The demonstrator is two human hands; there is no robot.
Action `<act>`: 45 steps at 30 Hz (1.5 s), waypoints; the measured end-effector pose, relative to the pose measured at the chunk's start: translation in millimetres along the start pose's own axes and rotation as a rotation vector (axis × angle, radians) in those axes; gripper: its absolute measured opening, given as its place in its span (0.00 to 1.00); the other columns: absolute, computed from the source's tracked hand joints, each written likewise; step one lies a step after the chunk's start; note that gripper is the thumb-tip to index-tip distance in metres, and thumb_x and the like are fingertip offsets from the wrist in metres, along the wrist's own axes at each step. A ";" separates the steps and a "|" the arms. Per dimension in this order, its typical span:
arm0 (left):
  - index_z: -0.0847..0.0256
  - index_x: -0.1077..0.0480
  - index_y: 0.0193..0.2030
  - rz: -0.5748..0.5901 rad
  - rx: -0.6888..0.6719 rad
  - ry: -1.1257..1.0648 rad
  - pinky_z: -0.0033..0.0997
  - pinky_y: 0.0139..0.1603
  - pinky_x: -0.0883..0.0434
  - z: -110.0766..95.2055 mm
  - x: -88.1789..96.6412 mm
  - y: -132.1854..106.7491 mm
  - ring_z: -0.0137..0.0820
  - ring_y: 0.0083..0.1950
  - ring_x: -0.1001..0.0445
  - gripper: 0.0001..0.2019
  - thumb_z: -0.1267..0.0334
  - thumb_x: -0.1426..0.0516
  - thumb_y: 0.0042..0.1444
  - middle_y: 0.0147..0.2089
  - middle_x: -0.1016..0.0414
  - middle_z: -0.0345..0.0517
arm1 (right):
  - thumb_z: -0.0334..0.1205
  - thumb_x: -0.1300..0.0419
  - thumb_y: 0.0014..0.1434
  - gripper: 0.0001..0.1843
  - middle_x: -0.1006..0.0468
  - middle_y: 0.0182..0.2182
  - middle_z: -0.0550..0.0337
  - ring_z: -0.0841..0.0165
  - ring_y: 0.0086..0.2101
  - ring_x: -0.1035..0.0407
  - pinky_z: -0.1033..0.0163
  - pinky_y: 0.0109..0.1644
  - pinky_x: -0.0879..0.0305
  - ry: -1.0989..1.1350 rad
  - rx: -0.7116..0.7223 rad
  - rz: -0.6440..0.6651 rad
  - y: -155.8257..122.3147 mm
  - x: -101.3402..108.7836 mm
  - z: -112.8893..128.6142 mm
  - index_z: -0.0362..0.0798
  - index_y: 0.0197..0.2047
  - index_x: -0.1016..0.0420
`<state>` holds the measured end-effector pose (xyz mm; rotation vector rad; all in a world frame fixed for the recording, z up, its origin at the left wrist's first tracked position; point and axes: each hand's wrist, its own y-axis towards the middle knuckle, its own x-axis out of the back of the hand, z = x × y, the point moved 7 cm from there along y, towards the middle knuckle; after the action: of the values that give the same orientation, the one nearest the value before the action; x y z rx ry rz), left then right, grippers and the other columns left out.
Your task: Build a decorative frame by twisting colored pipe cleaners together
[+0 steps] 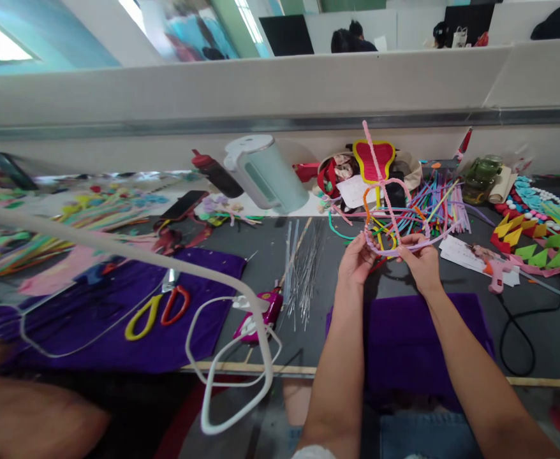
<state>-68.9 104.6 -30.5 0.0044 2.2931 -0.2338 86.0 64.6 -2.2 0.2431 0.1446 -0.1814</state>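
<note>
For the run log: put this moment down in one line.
left hand: holds pipe-cleaner frame | right hand: holds same frame | below: purple cloth

A craft workshop: pipe cleaners [440,203], scissors [158,311] and glue gun [497,273] litter the worktable [552,331].

A pipe-cleaner frame [389,213] is held between the left hand [356,258] and the right hand [422,261] above a cloth [404,344] at the near edge of the surface [557,338], with wires [302,271] laid to its left, a glue gun [497,272] to its right and a jug [265,173] behind the wires.
</note>
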 end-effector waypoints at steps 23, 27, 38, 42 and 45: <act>0.63 0.25 0.29 -0.336 -0.534 0.570 0.24 0.23 0.32 -27.1 8.6 -9.4 0.24 0.20 0.33 0.11 0.58 0.35 0.43 0.23 0.28 0.38 | 0.43 0.43 0.57 0.07 0.23 0.32 0.61 0.69 0.30 0.27 0.63 0.37 0.30 -0.324 0.232 0.023 -13.4 -11.2 14.2 0.50 0.36 0.27; 0.62 0.23 0.31 -0.334 -0.584 0.671 0.24 0.25 0.31 -30.0 4.7 -11.0 0.25 0.23 0.30 0.10 0.60 0.34 0.42 0.27 0.25 0.41 | 0.42 0.44 0.58 0.07 0.22 0.33 0.61 0.69 0.31 0.27 0.62 0.40 0.30 -0.368 0.259 0.025 -14.4 -12.3 17.8 0.51 0.37 0.27; 0.65 0.25 0.30 -0.191 -0.218 0.361 0.22 0.22 0.33 -17.0 4.6 -6.9 0.22 0.20 0.33 0.14 0.61 0.32 0.37 0.23 0.28 0.39 | 0.43 0.42 0.56 0.06 0.24 0.29 0.63 0.71 0.25 0.29 0.65 0.32 0.31 -0.270 0.173 0.018 -12.7 -11.0 18.0 0.50 0.35 0.29; 0.65 0.26 0.30 -0.085 -0.056 0.241 0.22 0.24 0.32 -9.9 -0.5 -5.9 0.22 0.21 0.32 0.14 0.62 0.31 0.37 0.24 0.28 0.39 | 0.43 0.40 0.54 0.08 0.25 0.29 0.63 0.72 0.23 0.29 0.67 0.27 0.32 -0.150 0.096 0.009 -10.2 -8.8 16.1 0.49 0.35 0.30; 0.65 0.28 0.30 -0.007 0.020 0.136 0.22 0.28 0.31 -5.5 -3.3 -4.9 0.22 0.23 0.32 0.10 0.66 0.33 0.42 0.24 0.29 0.39 | 0.43 0.39 0.53 0.08 0.26 0.28 0.64 0.73 0.22 0.30 0.68 0.26 0.33 -0.122 0.074 0.014 -8.5 -8.2 14.6 0.48 0.35 0.30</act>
<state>-71.2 100.9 -23.7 0.0231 2.4258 -0.2674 78.1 54.1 11.3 0.3062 0.0152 -0.1871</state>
